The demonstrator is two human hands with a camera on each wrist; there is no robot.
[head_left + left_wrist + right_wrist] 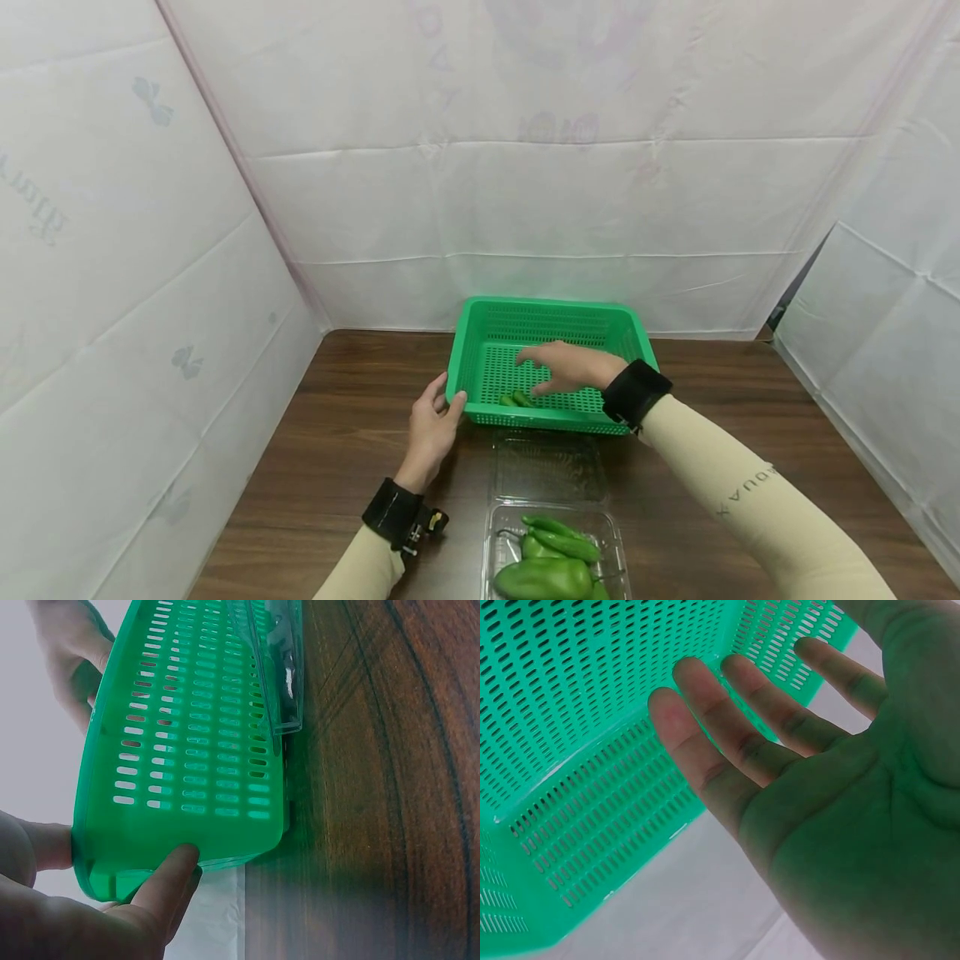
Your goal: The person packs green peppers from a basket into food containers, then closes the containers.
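A green plastic basket (551,305) with slotted walls stands at the back of the table. My left hand (431,429) grips its near left corner; in the left wrist view, thumb and fingers lie about the rim and outer wall. Over the basket's inside, my right hand (573,367) holds nothing, its fingers spread and straight in the right wrist view (840,780). Small green peppers (516,399) lie on the basket floor below that hand, near the front wall.
A clear plastic clamshell box (487,546) sits in front of the basket, its lid (550,471) folded back toward it. Inside are a large green pepper (543,577) and several long green chillies (564,545). White sheeting (525,208) walls the brown wooden table (360,400).
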